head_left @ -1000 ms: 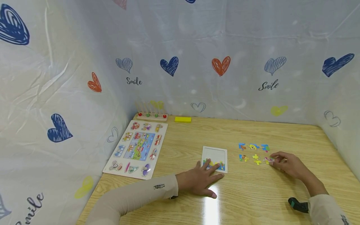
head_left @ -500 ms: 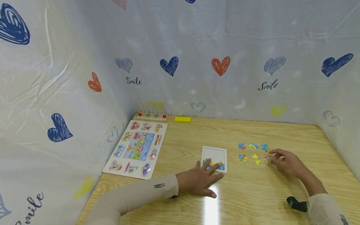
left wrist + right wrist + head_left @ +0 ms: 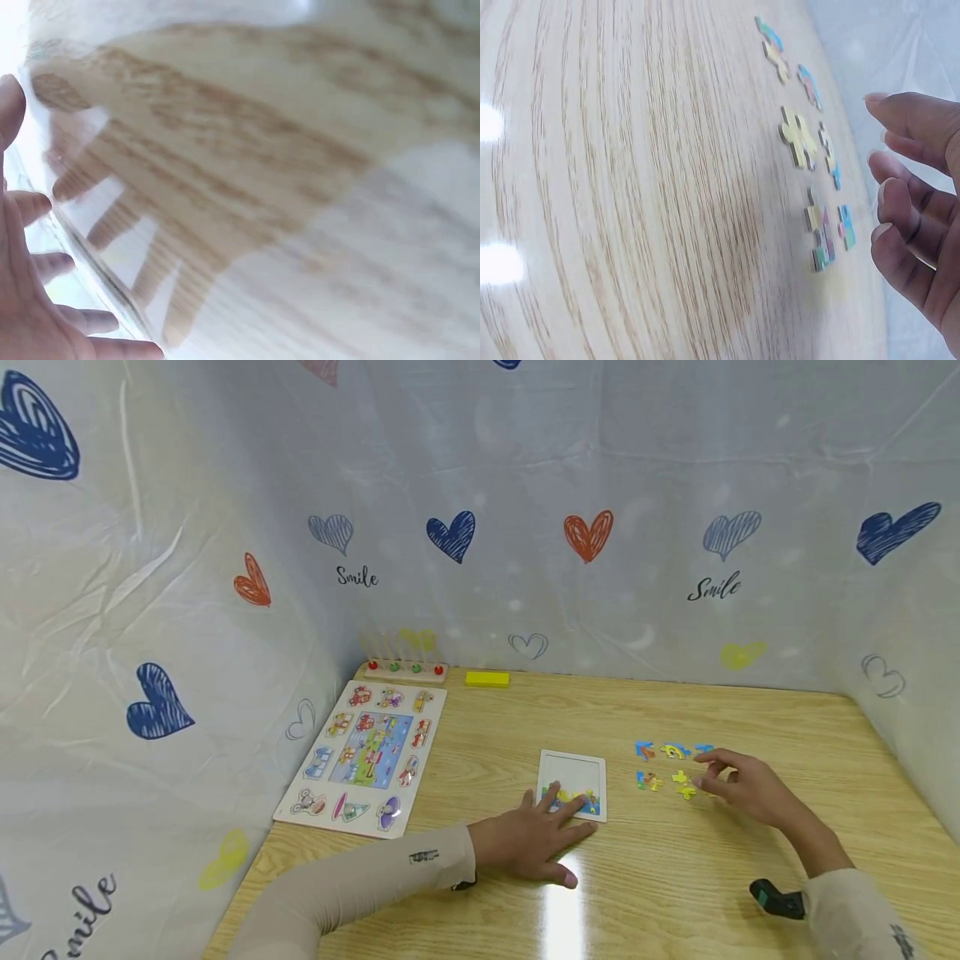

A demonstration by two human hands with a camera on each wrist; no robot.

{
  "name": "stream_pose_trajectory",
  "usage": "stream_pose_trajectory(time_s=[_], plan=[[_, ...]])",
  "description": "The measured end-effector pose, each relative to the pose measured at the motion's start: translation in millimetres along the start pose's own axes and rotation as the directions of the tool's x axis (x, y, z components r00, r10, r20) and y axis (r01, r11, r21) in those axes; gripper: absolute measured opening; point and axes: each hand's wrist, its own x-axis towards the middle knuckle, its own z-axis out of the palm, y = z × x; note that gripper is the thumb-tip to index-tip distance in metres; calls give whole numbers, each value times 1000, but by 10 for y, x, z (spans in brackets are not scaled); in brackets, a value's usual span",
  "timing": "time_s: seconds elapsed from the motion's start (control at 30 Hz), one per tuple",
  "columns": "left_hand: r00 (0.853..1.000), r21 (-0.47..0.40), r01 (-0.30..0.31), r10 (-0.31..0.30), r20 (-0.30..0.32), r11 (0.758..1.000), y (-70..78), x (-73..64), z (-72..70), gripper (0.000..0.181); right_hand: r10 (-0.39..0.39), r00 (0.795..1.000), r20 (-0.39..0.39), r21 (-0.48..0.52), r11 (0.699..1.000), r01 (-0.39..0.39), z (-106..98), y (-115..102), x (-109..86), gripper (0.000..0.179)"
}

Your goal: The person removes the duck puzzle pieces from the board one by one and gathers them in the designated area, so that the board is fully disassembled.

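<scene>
My left hand (image 3: pixel 534 842) lies with fingers spread over the lower part of a small white puzzle frame (image 3: pixel 573 770). Pieces with yellow and blue print fill the frame's bottom end, partly hidden by the fingers. In the left wrist view the fingers (image 3: pixel 56 266) reach over the frame's edge. Above the loose jigsaw pieces hovers my right hand (image 3: pixel 753 789), fingers loosely bent and nothing between thumb and fingertips. Two rows of pieces lie below it, among them a yellow piece (image 3: pixel 799 139), a pink and green piece (image 3: pixel 823 236) and a blue piece (image 3: pixel 847 227).
A large picture puzzle board (image 3: pixel 288 814) lies at the left. Behind it stand a wooden peg stand (image 3: pixel 405 674) with red and green beads and a yellow block (image 3: pixel 487 679). A heart-printed curtain (image 3: pixel 517 460) borders the table. A dark device (image 3: pixel 776 900) sits at the right wrist.
My right hand has moved left from the pink piece at the row's end to over the yellow pieces, covering that end of the rows. The left hand stays put.
</scene>
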Motion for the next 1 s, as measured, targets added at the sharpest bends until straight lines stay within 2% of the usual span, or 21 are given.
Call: stream_pose_trajectory(time_s=[0.13,0.3,0.5,0.67,0.8,1.0], plan=[[1000,-18,-25,25,-6,1000,3,-10,-9,80,-24,1000,7,14,1000,24,34,-42,33,40],[999,-55,-42,43,19,998,74,-22,-62,78,-51,998,31,42,998,50,118,-66,102,38],[997,-65,-61,64,42,996,142,-26,-24,75,-94,994,55,46,995,91,276,-121,211,33],[998,-48,-58,59,31,997,159,-35,-45,75,-171,983,67,37,985,169,380,-228,302,27],[998,-64,-50,52,38,997,183,-35,-75,74,-181,979,93,37,983,178,456,-313,381,27],[998,-42,-36,37,43,998,217,-2,-65,75,-201,970,138,50,979,195,572,-445,502,28]])
